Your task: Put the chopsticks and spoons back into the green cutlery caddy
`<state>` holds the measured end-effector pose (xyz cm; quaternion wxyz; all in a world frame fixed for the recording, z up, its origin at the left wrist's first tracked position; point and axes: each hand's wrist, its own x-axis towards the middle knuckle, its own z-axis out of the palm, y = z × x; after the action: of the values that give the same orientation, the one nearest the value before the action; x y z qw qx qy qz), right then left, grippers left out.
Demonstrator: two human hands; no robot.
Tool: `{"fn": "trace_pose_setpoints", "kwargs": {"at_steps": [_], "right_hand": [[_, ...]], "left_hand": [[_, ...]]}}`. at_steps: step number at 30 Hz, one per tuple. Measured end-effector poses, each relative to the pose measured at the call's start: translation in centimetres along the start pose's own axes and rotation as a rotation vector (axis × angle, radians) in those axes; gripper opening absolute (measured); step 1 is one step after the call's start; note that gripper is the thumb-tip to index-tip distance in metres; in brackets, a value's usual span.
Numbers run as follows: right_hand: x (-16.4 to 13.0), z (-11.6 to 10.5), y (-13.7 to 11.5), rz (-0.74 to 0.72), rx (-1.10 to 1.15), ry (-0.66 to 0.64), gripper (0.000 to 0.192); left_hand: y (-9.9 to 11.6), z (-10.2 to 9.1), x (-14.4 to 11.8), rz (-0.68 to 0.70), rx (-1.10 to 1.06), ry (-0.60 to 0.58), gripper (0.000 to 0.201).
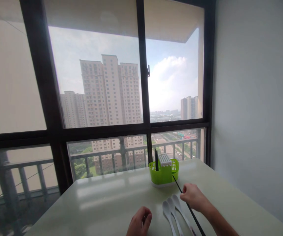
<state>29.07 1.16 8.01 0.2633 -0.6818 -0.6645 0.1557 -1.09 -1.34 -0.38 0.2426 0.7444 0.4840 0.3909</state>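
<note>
My right hand grips a long black chopstick, its tip pointing up toward a green utensil holder on the table. The holder has a white slotted middle part and a black chopstick standing in its left compartment. Three white spoons lie side by side on the table just left of my right hand. My left hand rests on the table at the bottom edge, fingers curled, nothing visible in it.
The pale table stands against a large dark-framed window showing high-rise buildings and a balcony railing. A plain wall runs along the table's right side.
</note>
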Motion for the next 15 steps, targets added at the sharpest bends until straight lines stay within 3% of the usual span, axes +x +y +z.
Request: {"fn": "trace_pose_setpoints", "kwargs": {"at_steps": [2, 5, 10, 12, 15], "right_hand": [[-0.6, 0.1, -2.6, -0.078, 0.392, -0.026, 0.006], [-1.9, 2.8, -6.9, -0.164, 0.777, -0.078, 0.01], [-3.1, 8.9, -10.3, -0.21, 0.953, -0.08, 0.015], [-3.2, 9.9, -10.4, -0.231, 0.972, -0.081, 0.015], [-3.1, 9.3, -10.3, -0.309, 0.96, -0.102, 0.013]], "left_hand": [[0.3, -0.1, -0.1, 0.043, -0.091, -0.007, 0.055], [0.9, -0.3, -0.2, 0.082, -0.234, -0.078, 0.064], [1.2, 0.0, -0.2, 0.147, -0.43, -0.186, 0.067], [0.8, 0.4, -0.3, 0.102, -0.439, -0.228, 0.065], [0.0, 0.8, -0.4, 0.026, -0.343, -0.215, 0.058]]}}
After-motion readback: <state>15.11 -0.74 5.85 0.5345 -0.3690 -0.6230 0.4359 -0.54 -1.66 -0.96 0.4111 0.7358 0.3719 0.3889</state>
